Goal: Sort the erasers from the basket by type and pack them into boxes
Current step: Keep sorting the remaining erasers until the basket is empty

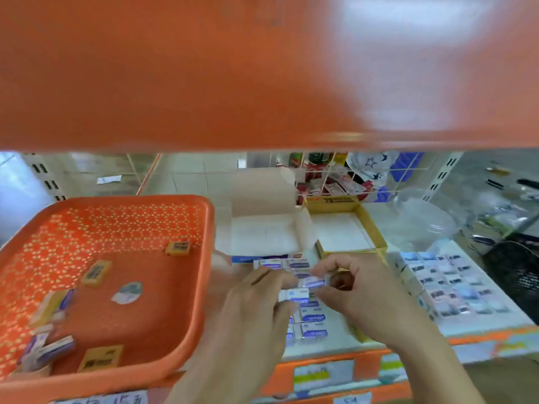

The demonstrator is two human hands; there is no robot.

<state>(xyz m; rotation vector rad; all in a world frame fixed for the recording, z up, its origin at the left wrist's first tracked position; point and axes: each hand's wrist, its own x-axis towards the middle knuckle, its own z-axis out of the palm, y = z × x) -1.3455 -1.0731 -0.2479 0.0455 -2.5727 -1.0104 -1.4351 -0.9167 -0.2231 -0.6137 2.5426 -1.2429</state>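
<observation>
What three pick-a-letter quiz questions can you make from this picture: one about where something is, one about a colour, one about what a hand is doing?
1. Where is the orange perforated plastic basket compared with the white open cardboard box? A left of it; B right of it; C on top of it.
2. What colour are the walls of the shallow cardboard box just right of the white one? A green; B yellow; C black.
3. What is the right hand doing? A pinching a small blue-and-white wrapped eraser; B lying flat; C holding scissors.
Answers: A, the basket fills the left side; B, its walls show yellow; A, thumb and finger close on the eraser.
</observation>
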